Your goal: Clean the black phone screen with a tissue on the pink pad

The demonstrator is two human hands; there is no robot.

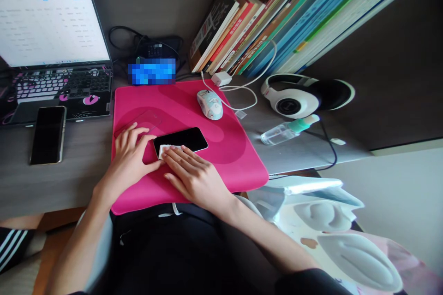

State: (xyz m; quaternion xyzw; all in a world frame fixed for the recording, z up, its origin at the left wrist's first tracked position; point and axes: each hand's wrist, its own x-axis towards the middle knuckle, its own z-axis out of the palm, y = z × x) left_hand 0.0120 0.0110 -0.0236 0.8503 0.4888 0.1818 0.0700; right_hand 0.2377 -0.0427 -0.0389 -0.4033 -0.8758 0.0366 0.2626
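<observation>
Right hand (194,170) first: it lies unclenched near the middle of the frame, fingers stretched out and thumb spread apart, pressing a folded white wipe (161,149) onto a dark-screened phone (183,137). Left hand (129,150), just left of it, holds that phone's left end between thumb and forefinger, while its other fingers reach over a thin clear sheet (152,121); whether they touch it I cannot tell. Everything here rests on a pink mat (238,161), the phone at its centre and a patterned mouse (210,105) toward its upper right.

Beyond the mat's right edge, a clear spray bottle (278,133) with a green collar lies on its side, near white headphones (289,101). Above the mouse sits a white charger (221,78) with a looping cable. Leaning books (238,27) fill the upper right. Over at the upper left stands an open laptop (62,92), its screen lit, and just below its keyboard lies a second phone (47,136), screen dark.
</observation>
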